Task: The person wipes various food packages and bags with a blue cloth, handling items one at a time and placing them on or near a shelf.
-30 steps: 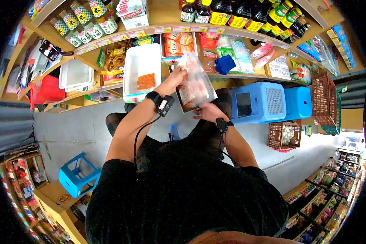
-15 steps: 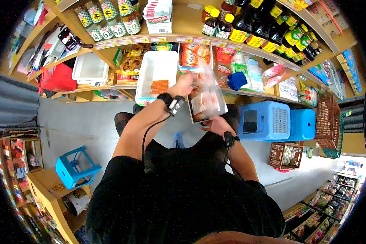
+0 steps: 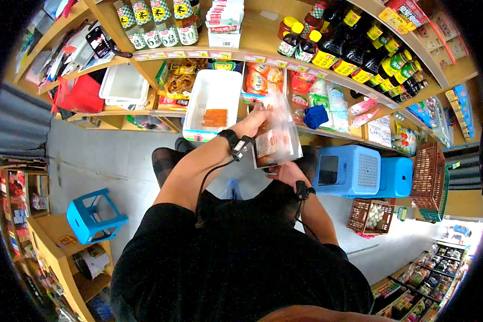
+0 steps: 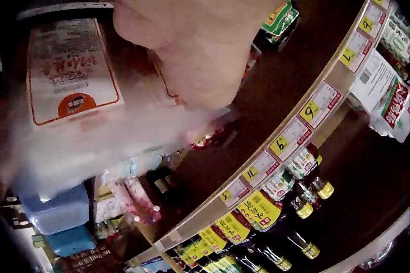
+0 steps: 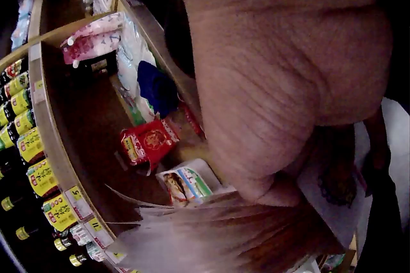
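Note:
Clear plastic packets with printed labels (image 3: 278,144) are held above the person's lap, blurred at their upper end. My left hand (image 3: 255,121) grips their upper left side; in the left wrist view this hand (image 4: 192,36) covers part of a packet with an orange-edged label (image 4: 73,74). At the lower edge, my right hand (image 3: 290,174) pinches the packets, and in the right wrist view the hand (image 5: 282,81) has its fingers bent at the blurred plastic (image 5: 224,234). Left of the packets, a white tray (image 3: 212,88) holds orange-brown sticks (image 3: 215,117).
Shelves ahead carry bottles (image 3: 322,56), bagged goods and a dark blue cloth (image 3: 315,116). Blue stools (image 3: 354,170) and a brown crate of white items (image 3: 369,216) stand at the right. Another blue stool (image 3: 95,216) is on the floor at the left.
The head view has shifted, so the shelves appear lower and further right. The packets have turned from a slant to more upright, with both hands still on them.

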Available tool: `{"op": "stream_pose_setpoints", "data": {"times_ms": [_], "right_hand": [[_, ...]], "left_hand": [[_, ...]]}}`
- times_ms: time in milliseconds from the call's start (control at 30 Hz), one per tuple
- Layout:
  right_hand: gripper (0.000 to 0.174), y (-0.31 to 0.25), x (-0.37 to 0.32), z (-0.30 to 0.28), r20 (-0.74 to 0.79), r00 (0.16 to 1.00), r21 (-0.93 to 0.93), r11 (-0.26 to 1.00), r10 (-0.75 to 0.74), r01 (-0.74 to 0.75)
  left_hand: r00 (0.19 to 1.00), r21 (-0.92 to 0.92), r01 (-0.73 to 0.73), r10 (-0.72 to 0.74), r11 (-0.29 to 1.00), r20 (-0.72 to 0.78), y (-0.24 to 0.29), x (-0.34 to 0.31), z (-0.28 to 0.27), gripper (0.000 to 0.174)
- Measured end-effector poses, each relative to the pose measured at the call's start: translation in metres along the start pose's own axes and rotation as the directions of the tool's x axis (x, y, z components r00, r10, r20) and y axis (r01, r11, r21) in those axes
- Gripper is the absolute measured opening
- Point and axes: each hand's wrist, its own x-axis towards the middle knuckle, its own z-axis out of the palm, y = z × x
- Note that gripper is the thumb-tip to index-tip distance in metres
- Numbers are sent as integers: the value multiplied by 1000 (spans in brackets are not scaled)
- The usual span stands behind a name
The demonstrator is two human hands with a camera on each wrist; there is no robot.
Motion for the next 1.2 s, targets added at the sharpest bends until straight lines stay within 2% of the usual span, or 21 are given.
{"op": "stream_pose_setpoints", "data": {"times_ms": [167,233,367,433,500,567,600,700,733,767,800,833,867,900,933,967,1033,1100,1133,1167,1200], "right_hand": [[51,6,6,-18,47,999,97,995,17,-21],[50,5,2,-5,-38,999,84,996,4,0],[49,4,3,-12,13,1000,91,996,23,-24],[47,5,3,-12,17,1000,102,995,11,-13],[46,6,5,-14,10,1000,104,994,17,-17],[46,6,3,-13,10,1000,106,994,21,-22],[45,5,2,-10,8,1000,102,994,27,-27],[44,-1,-2,5,-51,998,62,998,27,-24],[44,0,-1,3,-51,998,62,998,27,-24],[46,2,0,0,-37,999,62,998,26,-24],[47,3,1,-3,-22,999,61,998,25,-24],[47,2,0,0,-20,999,61,998,26,-25],[48,0,-3,7,-41,999,58,998,14,-11],[49,-1,-5,12,-61,998,53,999,2,1],[49,0,-6,13,-52,999,50,999,5,-3],[49,-1,-7,13,-42,999,48,999,7,-5],[50,-2,-4,10,-53,999,67,998,14,-10],[53,6,2,-14,4,1000,106,994,23,-23],[53,6,2,-13,11,1000,101,995,26,-27],[54,6,2,-12,27,999,136,990,31,-34],[55,5,3,-11,41,999,173,984,34,-41]], "left_hand": [[980,-26,129,-132,991,-149,21,-26,2,25],[990,-69,133,-136,989,-39,30,-39,-6,26],[993,-19,8,-10,1000,-115,54,-72,-17,39],[962,18,-202,202,979,-183,58,-75,-50,36],[873,95,-193,215,977,-438,60,-79,-81,38],[729,240,-112,244,964,-639,49,-67,-131,37],[729,243,-112,246,963,-639,46,-64,-164,37],[865,664,228,164,712,-473,54,-64,-204,50],[765,303,205,41,931,-643,56,-61,-197,50],[662,-104,104,-147,989,-735,57,-56,-189,49],[665,-221,3,-167,975,-728,90,-88,-117,56],[664,-220,1,-165,975,-729,88,-89,-120,56],[706,242,231,9,942,-708,82,-88,-129,59],[778,644,387,141,659,-612,75,-86,-141,63],[860,878,433,199,202,-470,68,-86,-155,68],[929,964,239,317,-119,-191,58,-94,-173,81],[872,889,430,184,158,-455,78,-98,-130,64],[868,866,445,130,230,-480,70,-76,-160,72],[822,655,443,14,612,-569,51,-48,-179,61],[756,202,303,-106,931,-646,32,-21,-198,53],[673,-191,119,-220,974,-706,14,5,-216,47]]}}
